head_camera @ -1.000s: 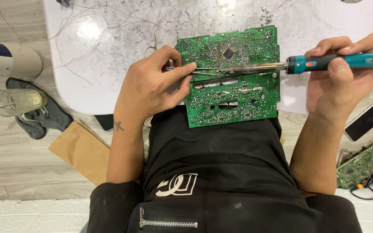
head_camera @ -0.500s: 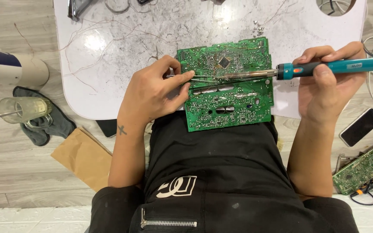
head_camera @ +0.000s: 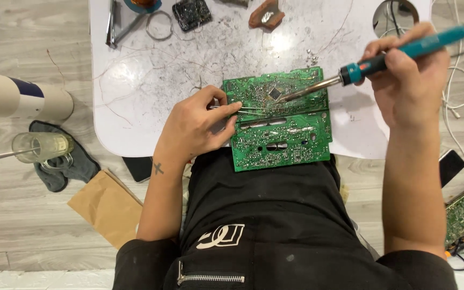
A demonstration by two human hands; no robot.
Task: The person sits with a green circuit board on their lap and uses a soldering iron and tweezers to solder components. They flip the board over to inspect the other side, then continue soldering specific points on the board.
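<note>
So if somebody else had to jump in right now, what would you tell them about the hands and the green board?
Left hand: pinches thin tweezers, tips on the green circuit board.
Right hand: grips the teal soldering iron, tip at the dark chip near the board's top.
The board lies at the white table's near edge, partly over the lap.
Done: both tools are on the board. Whether any joint is finished cannot be told.
Left: the chip still sits on the board.

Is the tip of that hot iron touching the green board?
Touching. In the head view the soldering iron, held in the right hand, rests its metal tip on the green circuit board beside a small dark chip.
</note>
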